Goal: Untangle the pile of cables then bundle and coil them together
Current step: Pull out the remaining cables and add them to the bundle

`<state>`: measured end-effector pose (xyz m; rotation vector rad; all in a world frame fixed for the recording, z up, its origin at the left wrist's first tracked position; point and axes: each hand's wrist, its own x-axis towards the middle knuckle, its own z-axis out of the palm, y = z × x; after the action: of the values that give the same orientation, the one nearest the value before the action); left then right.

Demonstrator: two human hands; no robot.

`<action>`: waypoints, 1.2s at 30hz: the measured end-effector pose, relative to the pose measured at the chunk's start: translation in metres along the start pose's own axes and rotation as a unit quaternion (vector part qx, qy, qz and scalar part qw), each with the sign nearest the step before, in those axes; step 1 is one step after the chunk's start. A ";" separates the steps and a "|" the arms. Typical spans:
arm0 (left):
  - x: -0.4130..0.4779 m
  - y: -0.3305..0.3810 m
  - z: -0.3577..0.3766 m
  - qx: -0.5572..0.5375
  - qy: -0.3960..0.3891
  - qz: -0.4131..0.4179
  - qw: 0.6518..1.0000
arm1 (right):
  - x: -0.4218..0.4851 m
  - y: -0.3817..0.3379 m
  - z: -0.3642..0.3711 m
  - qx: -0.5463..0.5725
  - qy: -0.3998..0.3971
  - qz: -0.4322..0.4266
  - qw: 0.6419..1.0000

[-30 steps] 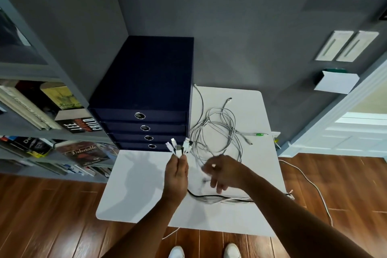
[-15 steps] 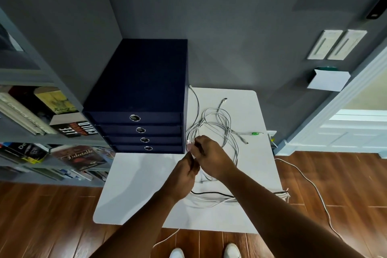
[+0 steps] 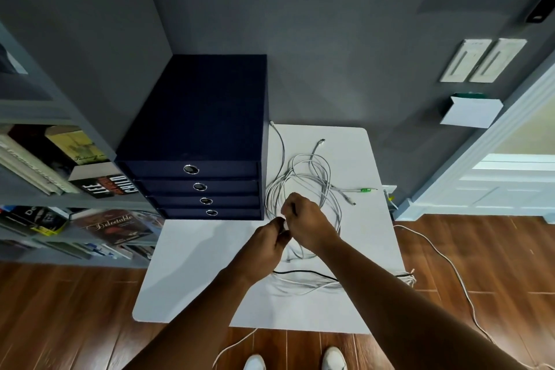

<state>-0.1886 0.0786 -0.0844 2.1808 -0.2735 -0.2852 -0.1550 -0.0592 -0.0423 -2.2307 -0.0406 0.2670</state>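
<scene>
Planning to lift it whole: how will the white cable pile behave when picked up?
Probably floppy: the white cables lie in slack, uneven loops. Likely to snag, since loops overlap and loose ends stray outward. Seemingly light, being thin strands.

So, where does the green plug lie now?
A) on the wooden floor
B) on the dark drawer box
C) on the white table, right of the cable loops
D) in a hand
C: the green plug rests on the white table, just right of the cable loops.
</scene>
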 end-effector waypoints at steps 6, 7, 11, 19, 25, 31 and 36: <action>-0.001 0.001 0.002 -0.021 0.016 -0.010 1.000 | 0.011 0.001 -0.010 0.104 -0.079 0.047 0.990; -0.002 0.001 0.001 -0.040 0.041 -0.020 0.998 | 0.013 0.001 -0.013 0.181 -0.073 0.067 0.978; -0.004 -0.008 -0.001 -0.108 0.178 -0.047 0.977 | 0.029 0.020 -0.026 0.247 0.023 0.110 0.963; 0.003 -0.007 -0.001 -0.176 0.251 -0.034 0.951 | 0.014 0.046 -0.005 0.053 -0.152 0.085 0.983; 0.007 -0.001 0.001 -0.220 0.256 -0.020 0.941 | 0.024 0.020 -0.024 0.271 -0.025 0.047 0.961; 0.019 0.013 0.011 -0.306 0.311 -0.077 0.897 | 0.036 -0.036 -0.076 0.481 0.040 -0.040 0.875; 0.024 0.037 0.015 -0.361 0.293 -0.085 0.881 | 0.033 -0.045 -0.097 0.583 0.037 -0.048 0.810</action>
<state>-0.1735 0.0392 -0.0655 1.4457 0.3291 0.1734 -0.0996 -0.1020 0.0452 -0.9929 0.0467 0.0884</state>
